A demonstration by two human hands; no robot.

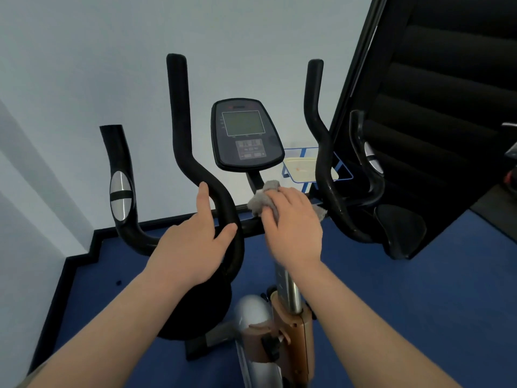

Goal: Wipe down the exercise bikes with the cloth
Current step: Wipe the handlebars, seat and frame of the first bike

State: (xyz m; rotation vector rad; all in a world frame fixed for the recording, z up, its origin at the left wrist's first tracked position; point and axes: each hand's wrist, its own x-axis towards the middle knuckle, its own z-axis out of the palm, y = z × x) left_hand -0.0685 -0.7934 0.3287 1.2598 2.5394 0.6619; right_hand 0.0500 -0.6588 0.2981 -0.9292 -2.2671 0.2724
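Head cam view looking down over an exercise bike: left hand is curled round the black handlebar, just left of the console stem. Right hand is clutching a grey cloth bunched against the crossbar below the console. White wall behind the console.
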